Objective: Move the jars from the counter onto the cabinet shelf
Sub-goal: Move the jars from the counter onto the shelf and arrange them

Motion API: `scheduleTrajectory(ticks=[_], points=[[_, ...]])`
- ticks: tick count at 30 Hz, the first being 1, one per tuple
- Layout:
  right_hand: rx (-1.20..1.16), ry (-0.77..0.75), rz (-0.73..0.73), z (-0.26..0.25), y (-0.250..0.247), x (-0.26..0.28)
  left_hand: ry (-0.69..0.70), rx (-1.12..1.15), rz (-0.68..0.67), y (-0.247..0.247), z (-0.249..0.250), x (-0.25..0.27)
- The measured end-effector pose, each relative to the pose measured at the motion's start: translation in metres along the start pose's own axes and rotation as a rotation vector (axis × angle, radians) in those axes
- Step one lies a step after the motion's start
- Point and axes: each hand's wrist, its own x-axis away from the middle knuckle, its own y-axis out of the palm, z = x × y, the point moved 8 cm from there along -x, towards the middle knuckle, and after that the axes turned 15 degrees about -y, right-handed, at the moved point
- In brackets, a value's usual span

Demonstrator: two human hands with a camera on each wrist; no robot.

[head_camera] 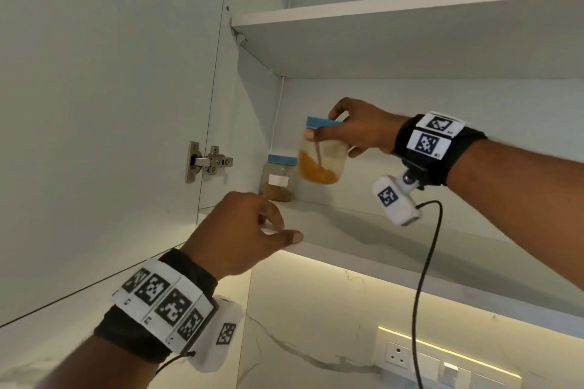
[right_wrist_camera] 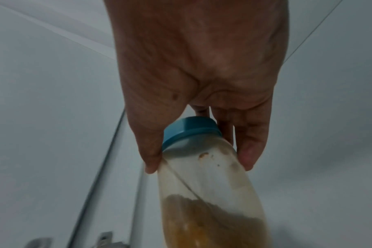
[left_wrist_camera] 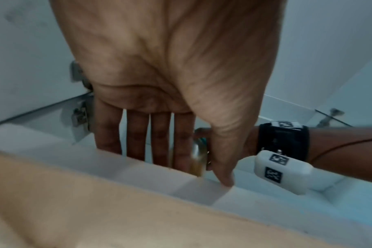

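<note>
My right hand (head_camera: 344,133) grips a clear jar (head_camera: 320,161) with a blue lid and orange powder inside, held tilted in the air above the lower cabinet shelf (head_camera: 363,230). In the right wrist view the thumb and fingers (right_wrist_camera: 251,151) clasp the jar (right_wrist_camera: 206,181) just below its lid. A second blue-lidded jar (head_camera: 279,178) with brown contents and a white label stands at the shelf's back left corner. My left hand (head_camera: 252,224) rests on the shelf's front edge, its fingers (left_wrist_camera: 136,134) straight over the shelf and holding nothing.
The cabinet door (head_camera: 104,104) stands open at the left on a metal hinge (head_camera: 208,163). An upper shelf (head_camera: 395,9) spans above. A black cable (head_camera: 426,262) hangs from my right wrist. Below are a lit marble backsplash and a wall socket (head_camera: 398,355).
</note>
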Motion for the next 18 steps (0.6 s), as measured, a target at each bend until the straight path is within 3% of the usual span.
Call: scheduleTrajectory(ticks=[6, 14, 18], points=[[0.157, 0.066, -0.039, 0.049, 0.021, -0.033, 0.013, -0.136, -0.124, 0.0, 0.007, -0.012], [0.088, 0.149, -0.119, 0.1, 0.072, -0.057, 0.021, -0.156, -0.081, 0.002, 0.003, -0.018], [0.059, 0.109, -0.164, 0.101, 0.09, -0.066, 0.02, -0.151, -0.094, 0.004, 0.002, -0.023]])
